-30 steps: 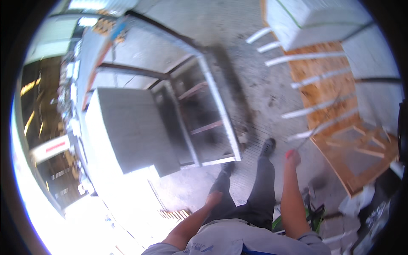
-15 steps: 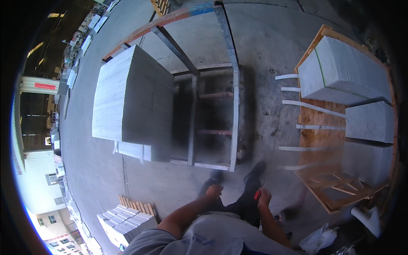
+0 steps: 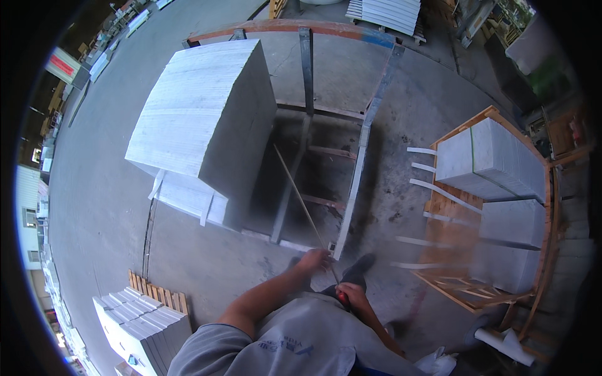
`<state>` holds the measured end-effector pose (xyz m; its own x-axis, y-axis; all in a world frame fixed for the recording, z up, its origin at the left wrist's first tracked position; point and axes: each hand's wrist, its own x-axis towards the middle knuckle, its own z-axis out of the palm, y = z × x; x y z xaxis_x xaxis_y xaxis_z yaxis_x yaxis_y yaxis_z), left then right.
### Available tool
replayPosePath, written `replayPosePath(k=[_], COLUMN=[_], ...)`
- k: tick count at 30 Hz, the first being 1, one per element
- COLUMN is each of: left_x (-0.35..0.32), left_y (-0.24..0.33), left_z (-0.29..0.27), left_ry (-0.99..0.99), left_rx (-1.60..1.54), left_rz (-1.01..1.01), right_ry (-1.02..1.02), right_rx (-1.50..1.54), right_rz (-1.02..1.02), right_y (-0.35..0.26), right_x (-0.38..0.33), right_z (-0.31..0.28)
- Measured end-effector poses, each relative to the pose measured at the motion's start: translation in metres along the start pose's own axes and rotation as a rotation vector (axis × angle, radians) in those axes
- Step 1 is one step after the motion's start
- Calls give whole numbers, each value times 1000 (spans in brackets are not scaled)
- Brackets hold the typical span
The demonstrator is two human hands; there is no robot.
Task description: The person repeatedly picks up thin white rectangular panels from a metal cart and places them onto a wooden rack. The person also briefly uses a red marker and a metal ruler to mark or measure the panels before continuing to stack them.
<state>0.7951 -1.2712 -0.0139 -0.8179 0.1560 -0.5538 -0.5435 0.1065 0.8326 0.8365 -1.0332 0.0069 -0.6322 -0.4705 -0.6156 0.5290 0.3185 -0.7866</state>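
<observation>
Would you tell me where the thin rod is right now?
In the head view, centre: the thin rod runs from both hands, left and right, up toward the slab stack on the metal rack.

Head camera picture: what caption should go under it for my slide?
Both hands, left and right, hold a thin stick toward stacked stone slabs.
</observation>
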Motion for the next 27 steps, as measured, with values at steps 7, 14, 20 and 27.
replayPosePath(k=[7, 14, 20, 27], left_x=[-31, -51, -40, -44], left_y=[25, 34, 36, 59], left_z=[-44, -28, 1, 45], left_ry=[25, -252, -416, -513], left_rx=[-615, 215, 47, 117], left_rz=[-466, 56, 26, 118], right_ry=[-18, -7, 25, 86], right_rx=[126, -73, -39, -113], right_rz=[204, -102, -78, -106], right_y=[-55, -76, -64, -40], right_x=[-19, -23, -25, -52], right_z=[48, 55, 34, -2])
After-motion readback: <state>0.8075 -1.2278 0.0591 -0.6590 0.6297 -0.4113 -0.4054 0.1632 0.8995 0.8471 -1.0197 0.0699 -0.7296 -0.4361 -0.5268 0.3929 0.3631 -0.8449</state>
